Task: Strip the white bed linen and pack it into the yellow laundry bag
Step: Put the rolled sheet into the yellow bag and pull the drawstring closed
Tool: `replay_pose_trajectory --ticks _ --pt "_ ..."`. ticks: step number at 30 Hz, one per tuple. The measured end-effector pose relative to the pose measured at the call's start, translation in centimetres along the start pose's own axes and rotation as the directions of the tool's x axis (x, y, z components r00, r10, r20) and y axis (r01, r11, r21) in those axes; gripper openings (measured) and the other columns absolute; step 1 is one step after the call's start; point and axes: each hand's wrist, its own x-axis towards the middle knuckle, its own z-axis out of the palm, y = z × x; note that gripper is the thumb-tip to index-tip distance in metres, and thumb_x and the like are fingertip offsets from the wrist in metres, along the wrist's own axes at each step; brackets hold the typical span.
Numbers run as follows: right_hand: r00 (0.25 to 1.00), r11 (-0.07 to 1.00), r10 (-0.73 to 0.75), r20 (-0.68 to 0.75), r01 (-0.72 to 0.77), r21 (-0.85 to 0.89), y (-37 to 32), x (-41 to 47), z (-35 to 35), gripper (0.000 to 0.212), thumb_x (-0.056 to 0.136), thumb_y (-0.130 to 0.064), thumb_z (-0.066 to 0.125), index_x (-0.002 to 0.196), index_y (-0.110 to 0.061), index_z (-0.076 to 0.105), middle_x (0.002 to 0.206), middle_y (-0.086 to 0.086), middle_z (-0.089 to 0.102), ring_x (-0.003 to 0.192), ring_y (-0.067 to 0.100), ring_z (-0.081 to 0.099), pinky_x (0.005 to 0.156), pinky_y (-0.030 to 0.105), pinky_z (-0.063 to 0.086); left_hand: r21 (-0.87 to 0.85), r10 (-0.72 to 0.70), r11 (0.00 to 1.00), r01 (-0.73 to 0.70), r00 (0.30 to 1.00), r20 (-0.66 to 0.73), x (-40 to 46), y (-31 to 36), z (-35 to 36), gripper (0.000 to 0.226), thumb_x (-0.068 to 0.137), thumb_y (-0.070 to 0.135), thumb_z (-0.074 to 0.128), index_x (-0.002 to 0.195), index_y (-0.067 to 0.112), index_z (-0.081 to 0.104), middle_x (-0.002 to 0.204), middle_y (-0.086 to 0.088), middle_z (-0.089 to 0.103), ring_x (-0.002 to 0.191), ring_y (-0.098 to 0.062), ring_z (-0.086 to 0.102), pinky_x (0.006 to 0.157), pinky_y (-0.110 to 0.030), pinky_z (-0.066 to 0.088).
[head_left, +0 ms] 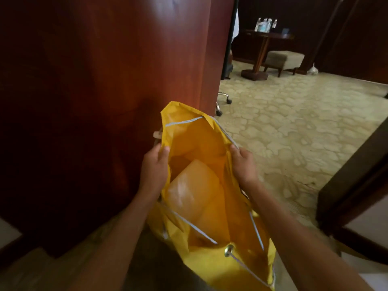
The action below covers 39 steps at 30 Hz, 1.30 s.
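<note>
Floor: pale patterned carpet (294, 127), filling the right half of the frame. Standing on it, upper right: a round dark wooden table (270, 36) on a single pedestal with a disc base. Table top carries a cluster of clear water bottles (265, 25). Just beside the pedestal, a padded stool (283, 59) on dark legs. Centre of frame: chrome chair casters (223, 101) rest on the carpet.

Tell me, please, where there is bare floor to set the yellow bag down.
The patterned carpet right of the wooden panel lies bare up to the stool and round table. Near the panel's edge, chair castors crowd it. Both hands hold the yellow bag open.
</note>
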Motion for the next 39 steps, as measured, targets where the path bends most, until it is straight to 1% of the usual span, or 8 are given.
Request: replay_pose_trajectory --ticks 6,11,17,20,29,31,33,39 --pt "0.993 0.993 0.094 -0.071 -0.089 0.073 -1.7 2.8 -3.0 0.042 0.105 -0.025 0.045 0.069 -0.006 0.057 0.063 0.007 0.05 0.058 0.015 0.046 0.047 0.025 0.037 -0.017 -0.094 0.995 0.094 0.995 -0.013 4.6 1.7 0.5 0.036 0.097 0.038 0.05 0.1 0.006 0.067 0.092 -0.013 0.07 0.085 -0.031 0.066 0.078 -0.05 0.055" --pt "0.977 0.974 0.201 -0.073 -0.192 0.122 0.4 3.2 -3.7 0.04 0.104 -0.028 0.047 0.078 -0.003 0.065 0.067 0.009 0.058 0.061 0.018 0.053 0.057 0.031 0.043 0.011 -0.138 0.99 0.138 0.99 0.025 3.2 1.0 2.0 0.025 0.099 0.022 0.059 0.116 0.004 0.064 0.099 -0.003 0.063 0.099 -0.029 0.064 0.076 -0.029 0.044" --pt "0.948 0.948 0.283 -0.143 -0.255 0.188 0.8 4.6 -3.9 0.038 0.103 -0.027 0.048 0.069 -0.009 0.051 0.06 0.006 0.043 0.056 0.015 0.041 0.046 0.026 0.034 0.031 -0.214 0.976 0.213 0.945 0.246 -1.2 -1.2 1.2 0.077 0.079 0.035 0.081 0.146 0.019 0.047 0.122 0.0 0.063 0.11 -0.016 0.061 0.093 -0.035 0.049" --pt "0.942 0.935 0.302 -0.147 -0.263 0.239 1.0 4.8 -4.3 0.034 0.101 -0.026 0.05 0.071 -0.011 0.052 0.063 0.007 0.043 0.06 0.019 0.043 0.051 0.03 0.034 0.037 -0.223 0.975 0.221 0.936 0.272 -4.3 -3.0 0.4 0.08 0.067 0.052 0.075 0.135 0.014 0.059 0.113 0.001 0.07 0.104 -0.011 0.066 0.094 -0.035 0.053" --pt "0.952 0.955 0.261 -0.162 -0.229 0.188 0.9 3.4 -3.8 0.035 0.097 -0.025 0.051 0.064 -0.012 0.054 0.061 0.005 0.044 0.06 0.017 0.042 0.055 0.033 0.034 0.278 -0.295 0.931 0.235 0.935 0.197 -10.1 -5.6 -1.2 0.039 0.087 0.031 0.076 0.121 0.013 0.069 0.11 0.001 0.068 0.1 -0.016 0.062 0.085 -0.033 0.049" --pt "0.952 0.951 0.27 -0.142 -0.24 0.198 1.1 2.8 -3.7 0.036 0.099 -0.026 0.051 0.065 -0.013 0.055 0.06 0.003 0.044 0.059 0.015 0.042 0.053 0.032 0.034 0.322 -0.252 0.928 0.189 0.953 0.167 -10.9 -6.3 -1.5 0.019 0.09 0.029 0.072 0.096 0.011 0.074 0.09 -0.004 0.069 0.078 -0.011 0.06 0.07 -0.029 0.044" --pt "0.96 0.959 0.249 -0.126 -0.226 0.172 1.2 2.2 -3.7 0.035 0.1 -0.026 0.05 0.07 -0.009 0.058 0.06 0.003 0.045 0.059 0.014 0.043 0.053 0.031 0.035 0.314 -0.194 0.938 0.149 0.974 0.117 -11.1 -6.6 -1.7 0.036 0.093 0.025 0.068 0.063 0.011 0.055 0.058 -0.004 0.049 0.052 -0.007 0.04 0.053 -0.026 0.027" --pt "0.984 0.987 0.16 -0.078 -0.157 0.036 2.0 0.3 -3.9 0.042 0.102 -0.031 0.048 0.078 -0.002 0.065 0.062 0.007 0.052 0.063 0.021 0.049 0.059 0.035 0.04 0.215 -0.177 0.962 0.166 0.984 0.032 -8.1 -4.9 -2.3 0.053 0.096 0.029 0.066 0.055 0.009 0.04 0.051 0.002 0.028 0.049 -0.01 0.028 0.05 -0.032 0.019"
